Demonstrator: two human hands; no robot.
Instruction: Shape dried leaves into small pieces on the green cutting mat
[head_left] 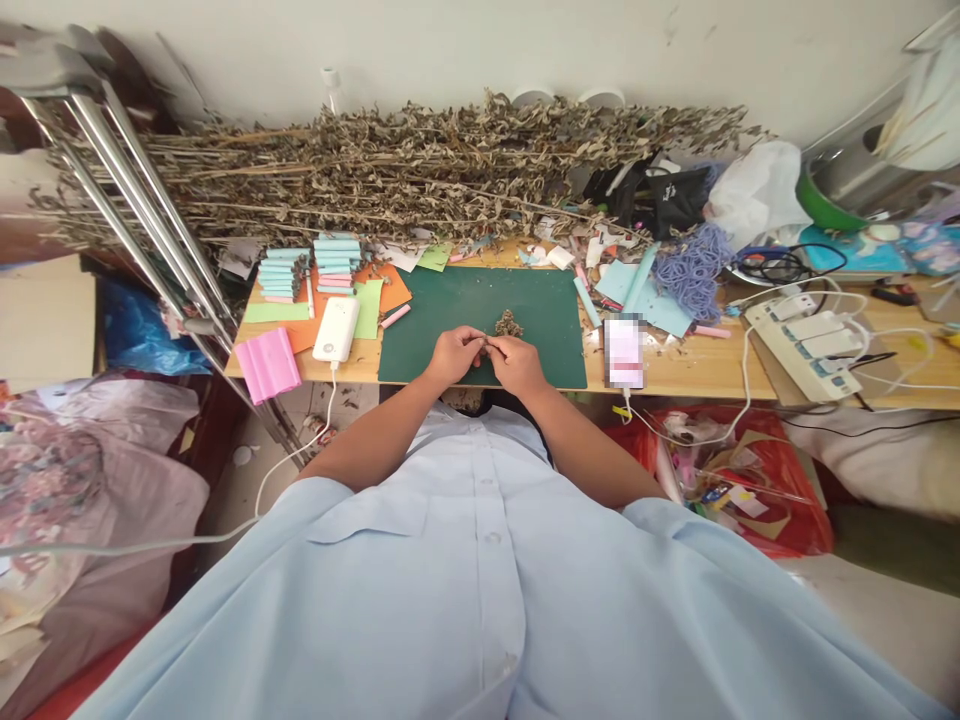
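Along the left edge, a metal stand [126,180] leans in front of a long bundle of dried stems [390,170], which runs across the back against the wall. On the worktop [686,372], at its left end, lie a folded pink piece [268,364], stacked pale blue and pink rolls [337,262] on coloured paper, and a white charger [335,330] with its cable attached.

A green mat [547,300] occupies the middle. Toward its front edge, just beyond the hands, sits a small pile of dried leaves [508,323]. The leaves are judged very light, dry and brittle, neither slippery nor springy, and liable to crumble under a hard squeeze. A soft pinch at any stalk end, or a loose gather of several leaves from the side, is the sounder hold.

The left hand [456,356] is curled at the front of the mat, thumb and forefinger closed together on what appears to be a small brown scrap [486,341]. The right hand [517,364], nearest the pile, meets it fingertip to fingertip and pinches at the same scrap; its remaining fingers are bent inward. The scrap's exact form is too small to tell.

Beyond the mat's right edge are a loose blue roll [587,302], a phone [625,350] on its cable, a tangle of blue string [688,272] and a power strip [802,345] with plugs fitted.
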